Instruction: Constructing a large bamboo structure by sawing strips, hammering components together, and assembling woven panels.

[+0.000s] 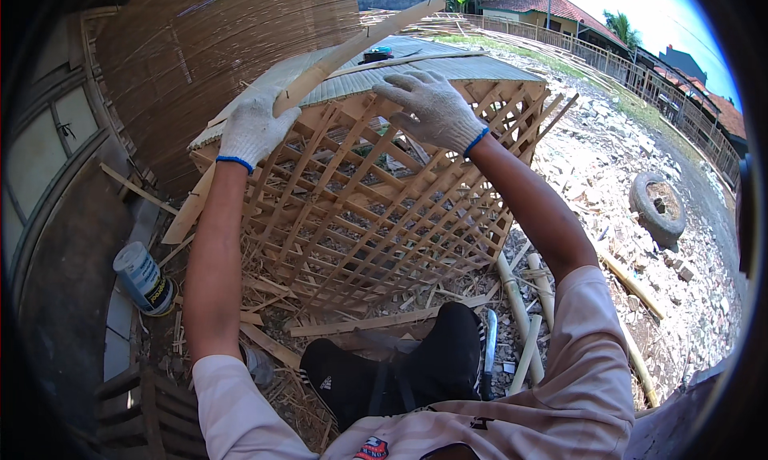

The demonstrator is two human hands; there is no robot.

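The bamboo strip [352,54], likely light and stiff, suits a mid-length grip; the left hand [252,132] clasps it, the right hand [436,108] spreads, apparently empty.

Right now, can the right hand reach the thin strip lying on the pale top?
Probably yes: the right hand looks empty, and the thin strip lies just beyond it, nothing visible between.
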